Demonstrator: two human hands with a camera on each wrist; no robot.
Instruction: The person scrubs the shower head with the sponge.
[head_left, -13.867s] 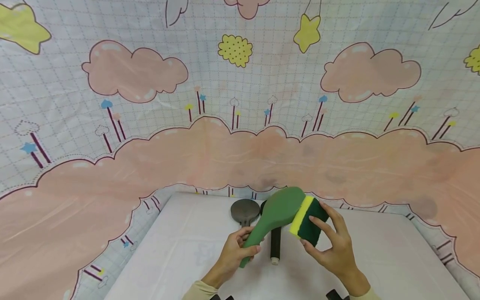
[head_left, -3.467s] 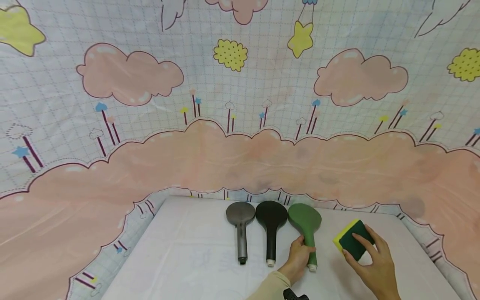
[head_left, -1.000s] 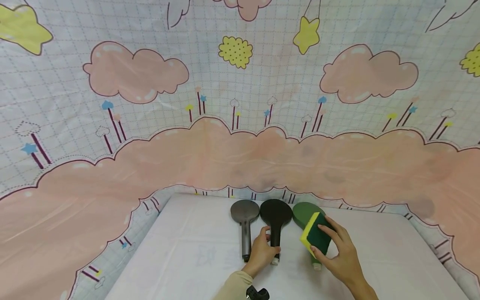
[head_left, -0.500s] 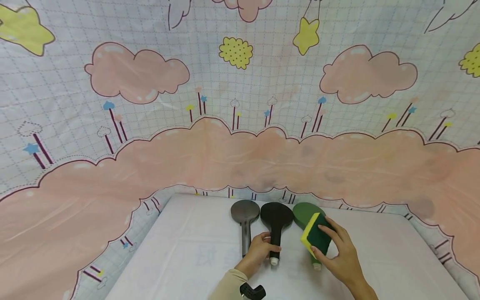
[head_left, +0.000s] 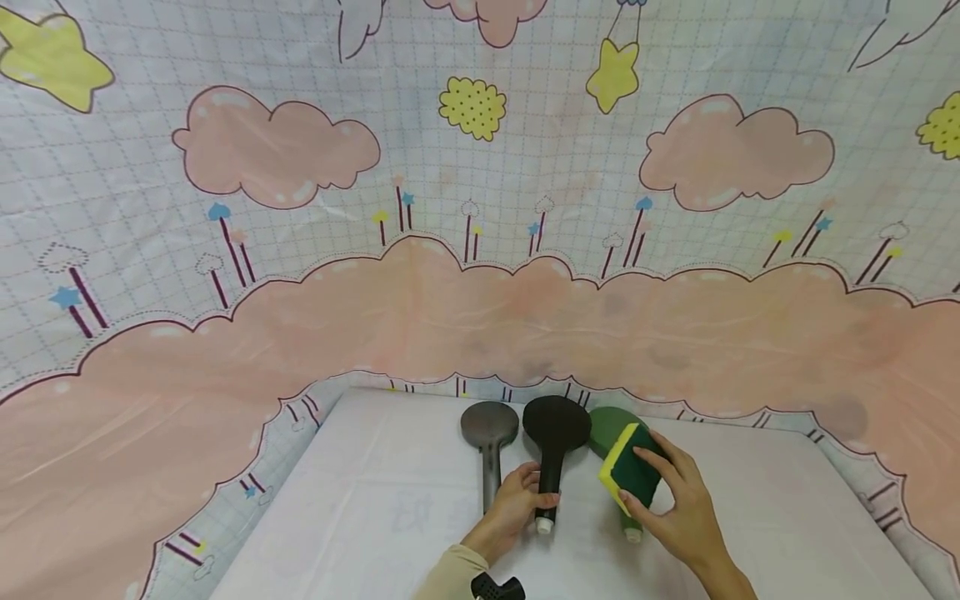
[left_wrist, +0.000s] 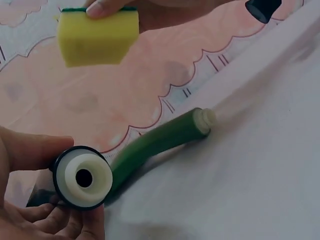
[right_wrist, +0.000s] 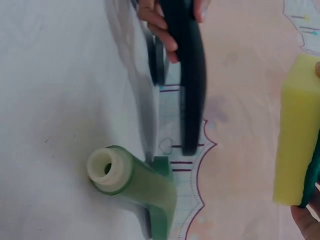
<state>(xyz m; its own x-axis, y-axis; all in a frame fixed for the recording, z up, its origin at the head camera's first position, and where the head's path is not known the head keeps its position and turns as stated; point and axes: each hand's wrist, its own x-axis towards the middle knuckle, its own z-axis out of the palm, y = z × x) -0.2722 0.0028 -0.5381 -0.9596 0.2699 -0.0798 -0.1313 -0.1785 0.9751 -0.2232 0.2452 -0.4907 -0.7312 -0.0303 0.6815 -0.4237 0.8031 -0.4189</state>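
Note:
My left hand point(head_left: 512, 506) grips the handle of a black shower head point(head_left: 557, 423), its round head tipped up off the table. The left wrist view looks onto the white threaded end of that black shower head point(left_wrist: 82, 178). A yellow sponge with a dark green scouring side point(head_left: 634, 469) is pinched between the thumb and fingers of my right hand point(head_left: 684, 510). It hovers above a green shower head point(head_left: 607, 423) lying on the table and partly covers it. In the right wrist view the sponge point(right_wrist: 299, 135) and the black shower head are apart.
A grey shower head point(head_left: 490, 425) lies left of the black one, its handle end hidden behind my left hand. The white table point(head_left: 337, 500) ends at a back wall hung with a cloud-patterned cloth point(head_left: 480, 325).
Earlier my left hand held the green shower head, which lies on the table now. Over the last second it has gripped and lifted the black one. The right hand keeps holding the sponge.

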